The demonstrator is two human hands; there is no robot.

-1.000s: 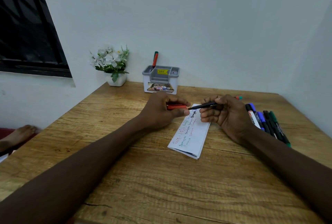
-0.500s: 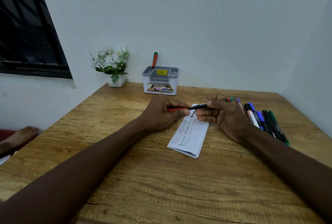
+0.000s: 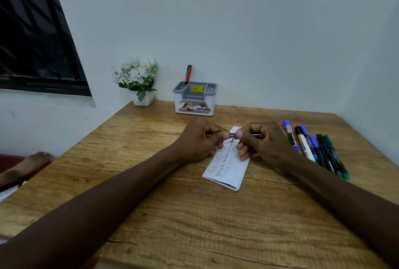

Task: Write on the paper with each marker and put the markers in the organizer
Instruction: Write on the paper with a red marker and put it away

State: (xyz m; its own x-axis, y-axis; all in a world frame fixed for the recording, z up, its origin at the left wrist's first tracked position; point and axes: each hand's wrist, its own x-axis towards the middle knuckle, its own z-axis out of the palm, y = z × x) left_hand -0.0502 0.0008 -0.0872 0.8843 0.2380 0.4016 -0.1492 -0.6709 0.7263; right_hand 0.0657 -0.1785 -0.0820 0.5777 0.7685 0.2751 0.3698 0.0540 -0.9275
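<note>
Both forearms reach in over the wooden table (image 3: 151, 214) and meet above the folded paper (image 3: 226, 169). The left hand (image 3: 199, 139) and right hand (image 3: 262, 141) are each curled shut on opposite ends of one thin marker (image 3: 232, 135), held level between them, thumbs nearly touching. The paper lies flat, bearing coloured writing. A row of markers (image 3: 313, 147) lies just beside the right wrist. The organizer (image 3: 195, 100) stands against the wall, one red marker (image 3: 187, 75) upright in its left compartment.

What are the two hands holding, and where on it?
One slim marker, held level over the paper: left hand pinches its red end, right hand grips the other end.
</note>
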